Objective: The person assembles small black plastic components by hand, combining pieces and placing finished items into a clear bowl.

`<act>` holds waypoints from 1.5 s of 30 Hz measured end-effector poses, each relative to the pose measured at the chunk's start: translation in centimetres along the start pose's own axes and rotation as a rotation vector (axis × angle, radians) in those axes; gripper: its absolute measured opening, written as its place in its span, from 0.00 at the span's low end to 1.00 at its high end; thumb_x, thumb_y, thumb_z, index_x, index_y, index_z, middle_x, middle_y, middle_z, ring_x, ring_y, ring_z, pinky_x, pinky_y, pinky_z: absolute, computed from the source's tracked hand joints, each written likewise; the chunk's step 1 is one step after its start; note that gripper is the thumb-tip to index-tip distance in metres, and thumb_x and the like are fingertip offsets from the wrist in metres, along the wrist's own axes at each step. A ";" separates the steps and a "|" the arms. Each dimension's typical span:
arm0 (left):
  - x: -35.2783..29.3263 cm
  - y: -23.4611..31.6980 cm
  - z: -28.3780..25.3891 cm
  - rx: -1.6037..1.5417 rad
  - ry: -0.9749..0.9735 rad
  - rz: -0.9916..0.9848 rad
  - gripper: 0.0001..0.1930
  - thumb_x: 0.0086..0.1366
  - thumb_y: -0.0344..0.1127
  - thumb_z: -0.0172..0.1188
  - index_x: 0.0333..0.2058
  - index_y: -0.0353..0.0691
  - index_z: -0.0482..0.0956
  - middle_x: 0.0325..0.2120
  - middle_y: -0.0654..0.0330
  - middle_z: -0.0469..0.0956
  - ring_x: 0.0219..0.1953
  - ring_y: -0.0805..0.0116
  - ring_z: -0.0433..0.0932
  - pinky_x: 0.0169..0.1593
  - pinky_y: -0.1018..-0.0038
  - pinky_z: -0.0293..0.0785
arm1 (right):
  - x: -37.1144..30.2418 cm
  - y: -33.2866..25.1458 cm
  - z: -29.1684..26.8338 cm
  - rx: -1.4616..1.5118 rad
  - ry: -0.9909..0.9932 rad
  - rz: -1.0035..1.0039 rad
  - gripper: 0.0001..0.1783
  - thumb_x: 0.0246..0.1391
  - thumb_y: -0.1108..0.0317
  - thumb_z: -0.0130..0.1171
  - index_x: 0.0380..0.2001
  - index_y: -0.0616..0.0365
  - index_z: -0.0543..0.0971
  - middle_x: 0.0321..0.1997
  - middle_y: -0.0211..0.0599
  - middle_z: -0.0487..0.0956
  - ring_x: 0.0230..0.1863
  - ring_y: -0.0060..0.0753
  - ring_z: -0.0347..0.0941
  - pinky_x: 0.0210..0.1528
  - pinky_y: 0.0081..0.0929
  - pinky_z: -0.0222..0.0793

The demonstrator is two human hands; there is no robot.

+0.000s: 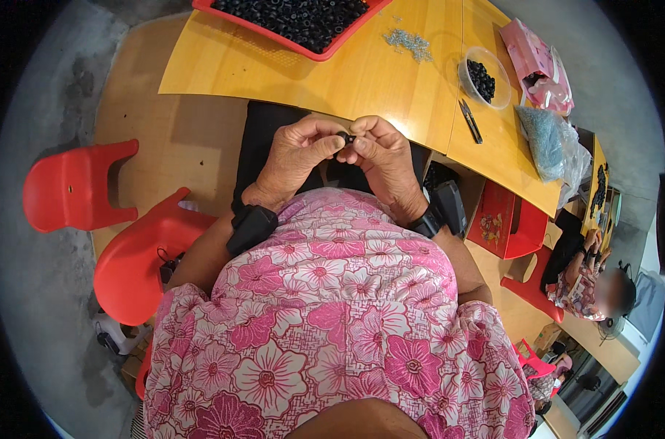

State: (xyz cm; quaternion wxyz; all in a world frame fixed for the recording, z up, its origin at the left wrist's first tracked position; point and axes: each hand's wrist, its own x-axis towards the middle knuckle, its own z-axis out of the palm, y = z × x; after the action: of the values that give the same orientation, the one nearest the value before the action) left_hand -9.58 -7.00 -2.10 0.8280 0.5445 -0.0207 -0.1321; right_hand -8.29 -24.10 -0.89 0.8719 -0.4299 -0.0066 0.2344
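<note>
In front of my belly, just short of the table's near edge, both hands meet at a small black rounded part (pixel 346 137). My left hand (pixel 292 157) pinches it between thumb and fingertips. From the other side, the thumb and bent fingers of my right hand (pixel 388 159) close on the same part; whether a tinier piece is between them is hidden. Beyond my hands, a red tray (pixel 319 55) heaped with black ring-shaped parts stands on the yellow wooden table (pixel 332 84). A loose pile of small clear or silvery pieces (pixel 409 44) lies right of the tray.
A clear round tub (pixel 502 80) holds more black parts, with black-handled snips (pixel 470 122) beside it. At the right are a pink bag (pixel 530 55) and a plastic bag of bluish-grey bits (pixel 543 143). Red stools (pixel 146 256) stand left; a co-worker (pixel 577 285) sits far right.
</note>
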 end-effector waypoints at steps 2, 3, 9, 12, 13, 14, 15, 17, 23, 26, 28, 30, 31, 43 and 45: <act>0.1 -0.2 0.0 0.031 -0.007 0.142 0.06 0.59 0.26 0.60 0.35 0.33 0.78 0.34 0.62 0.75 0.35 0.78 0.74 0.38 0.82 0.70 | 0.0 -0.3 -0.2 0.020 -0.029 0.068 0.13 0.53 0.70 0.59 0.42 0.62 0.74 0.30 0.30 0.76 0.29 0.21 0.73 0.39 0.25 0.74; 0.0 -0.3 0.0 0.030 -0.006 0.141 0.06 0.59 0.26 0.60 0.35 0.33 0.78 0.34 0.62 0.75 0.35 0.78 0.74 0.38 0.82 0.70 | -0.1 -0.5 -0.3 0.040 -0.059 0.136 0.17 0.53 0.66 0.60 0.43 0.61 0.72 0.30 0.30 0.76 0.29 0.21 0.73 0.42 0.28 0.75; 0.0 -0.4 0.0 0.117 -0.001 0.182 0.06 0.57 0.25 0.61 0.34 0.33 0.79 0.34 0.62 0.73 0.35 0.77 0.74 0.39 0.82 0.71 | -0.2 -1.0 -0.1 0.065 -0.157 0.250 0.20 0.54 0.60 0.59 0.44 0.63 0.72 0.31 0.28 0.74 0.30 0.20 0.71 0.45 0.30 0.73; 0.0 -0.6 -0.3 0.187 -0.003 0.225 0.07 0.57 0.25 0.61 0.35 0.34 0.79 0.34 0.62 0.73 0.34 0.78 0.74 0.39 0.82 0.71 | -0.2 -0.8 0.0 0.101 -0.154 0.236 0.19 0.56 0.63 0.57 0.44 0.66 0.73 0.30 0.31 0.76 0.30 0.20 0.72 0.45 0.30 0.74; 0.0 -0.5 -0.1 0.138 -0.007 0.198 0.07 0.57 0.27 0.62 0.35 0.35 0.79 0.33 0.63 0.71 0.34 0.78 0.72 0.39 0.82 0.69 | -0.2 -0.7 -0.1 0.102 -0.153 0.235 0.19 0.56 0.63 0.57 0.44 0.66 0.73 0.30 0.31 0.76 0.30 0.20 0.72 0.45 0.30 0.74; -0.1 -0.4 -0.1 0.088 -0.010 0.172 0.08 0.56 0.29 0.63 0.35 0.35 0.78 0.32 0.64 0.70 0.34 0.77 0.70 0.39 0.82 0.67 | -0.2 -0.5 -0.2 0.116 -0.162 0.245 0.18 0.56 0.63 0.57 0.44 0.66 0.74 0.31 0.31 0.76 0.30 0.20 0.72 0.46 0.30 0.74; 0.0 -0.3 -0.1 0.087 -0.010 0.172 0.08 0.56 0.29 0.63 0.35 0.35 0.78 0.32 0.64 0.70 0.34 0.77 0.70 0.39 0.82 0.67 | -0.2 -0.4 -0.3 0.129 -0.171 0.255 0.18 0.56 0.63 0.56 0.44 0.67 0.74 0.31 0.32 0.76 0.30 0.20 0.72 0.46 0.31 0.73; 0.0 -0.2 -0.3 0.155 -0.019 0.234 0.07 0.57 0.25 0.62 0.36 0.35 0.79 0.33 0.62 0.73 0.33 0.78 0.73 0.38 0.83 0.71 | -0.3 -0.4 -0.1 0.119 -0.158 0.237 0.18 0.56 0.63 0.56 0.44 0.66 0.74 0.32 0.32 0.76 0.30 0.20 0.72 0.46 0.31 0.73; 0.2 2.5 -1.2 0.533 -0.090 0.359 0.08 0.53 0.25 0.64 0.34 0.38 0.80 0.30 0.64 0.72 0.31 0.78 0.72 0.34 0.83 0.69 | -0.3 -0.6 -0.1 0.056 -0.159 0.210 0.17 0.56 0.64 0.56 0.43 0.66 0.74 0.33 0.33 0.77 0.30 0.20 0.72 0.46 0.31 0.73; 0.5 3.1 -1.2 0.641 -0.091 0.445 0.09 0.51 0.24 0.65 0.33 0.40 0.81 0.29 0.65 0.72 0.29 0.78 0.72 0.32 0.82 0.69 | -0.2 -0.6 0.2 0.047 -0.155 0.207 0.17 0.56 0.64 0.56 0.43 0.66 0.74 0.33 0.33 0.77 0.30 0.19 0.71 0.46 0.31 0.73; 0.4 3.1 -1.2 0.625 -0.091 0.427 0.09 0.51 0.24 0.65 0.33 0.39 0.81 0.29 0.65 0.71 0.28 0.78 0.72 0.31 0.83 0.69 | -0.2 -0.6 0.3 0.051 -0.144 0.207 0.17 0.56 0.64 0.56 0.43 0.67 0.74 0.33 0.33 0.76 0.29 0.19 0.70 0.46 0.31 0.73; 0.3 2.6 -1.3 0.610 -0.090 0.408 0.09 0.51 0.23 0.65 0.33 0.38 0.81 0.29 0.65 0.71 0.28 0.79 0.72 0.31 0.83 0.69 | -0.3 -0.5 0.3 0.070 -0.140 0.240 0.17 0.57 0.64 0.55 0.43 0.67 0.74 0.32 0.33 0.76 0.27 0.20 0.68 0.44 0.30 0.73; 0.2 2.0 -1.4 0.559 -0.065 0.406 0.09 0.51 0.23 0.64 0.33 0.38 0.80 0.29 0.65 0.71 0.28 0.79 0.72 0.31 0.83 0.69 | -0.3 -0.5 0.4 0.070 -0.140 0.240 0.17 0.57 0.64 0.55 0.43 0.67 0.74 0.32 0.33 0.76 0.27 0.20 0.68 0.44 0.30 0.73; 0.4 0.6 -1.4 0.425 -0.040 0.290 0.08 0.53 0.24 0.63 0.35 0.37 0.80 0.30 0.64 0.74 0.32 0.79 0.72 0.35 0.84 0.69 | -0.2 -0.2 0.1 0.076 -0.096 0.262 0.17 0.57 0.63 0.55 0.44 0.66 0.74 0.31 0.31 0.75 0.29 0.22 0.72 0.37 0.23 0.71; 0.5 0.5 -1.3 0.441 -0.038 0.302 0.08 0.54 0.24 0.63 0.35 0.38 0.80 0.30 0.65 0.74 0.32 0.79 0.72 0.35 0.84 0.69 | -0.1 -0.3 0.1 0.007 -0.089 0.232 0.18 0.57 0.62 0.55 0.44 0.66 0.74 0.30 0.29 0.74 0.30 0.21 0.71 0.37 0.20 0.70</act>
State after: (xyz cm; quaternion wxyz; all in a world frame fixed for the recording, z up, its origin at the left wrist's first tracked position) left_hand -8.75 -5.77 -2.21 0.6994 0.6997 -0.1456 -0.0093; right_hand -8.31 -24.20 -0.55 0.8394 -0.4137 0.0055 0.3525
